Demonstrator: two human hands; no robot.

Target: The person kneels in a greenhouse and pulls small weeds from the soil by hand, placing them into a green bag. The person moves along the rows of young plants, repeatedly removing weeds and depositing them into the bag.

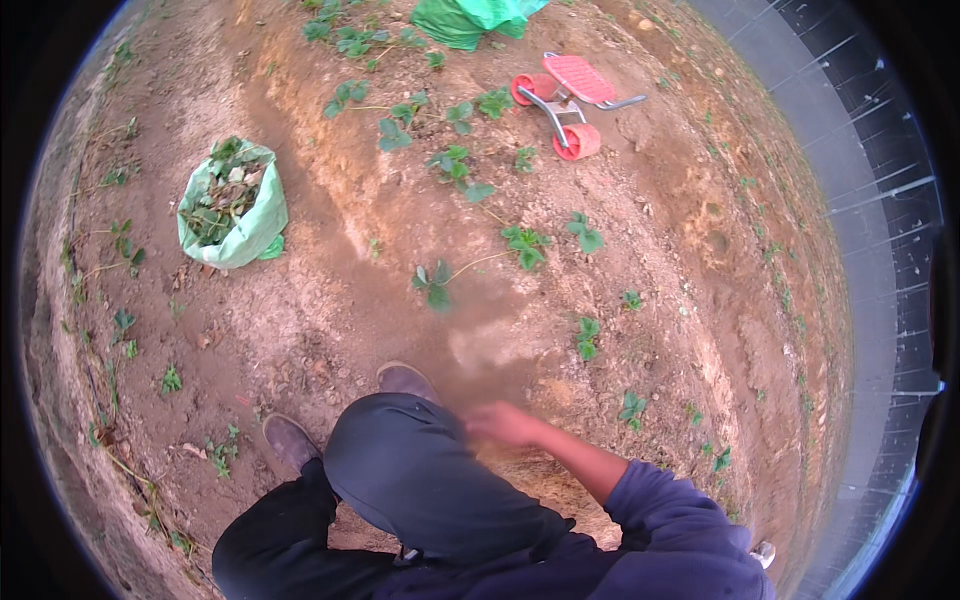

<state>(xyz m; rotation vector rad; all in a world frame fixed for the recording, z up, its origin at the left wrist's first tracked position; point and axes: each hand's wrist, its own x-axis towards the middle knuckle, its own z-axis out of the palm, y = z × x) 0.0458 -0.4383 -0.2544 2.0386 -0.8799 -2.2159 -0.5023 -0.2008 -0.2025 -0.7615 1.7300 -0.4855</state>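
Note:
My right hand, blurred by motion, is beside my right knee, over bare soil; its fingers and anything in them cannot be made out. My left hand is out of view. In front of me, strawberry plants with runners grow in the soil. A strawberry leaf cluster lies at the end of a runner, ahead of my right shoe. To the left stands a light green plastic bag, its top folded wide, filled with cut leaves and withered plant matter.
A wheeled garden seat with a red plastic top and red wheels stands ahead to the right. Another green bag lies beyond. A thin dark drip line runs along the left. Small plants grow on the right; grey sheeting borders the far right.

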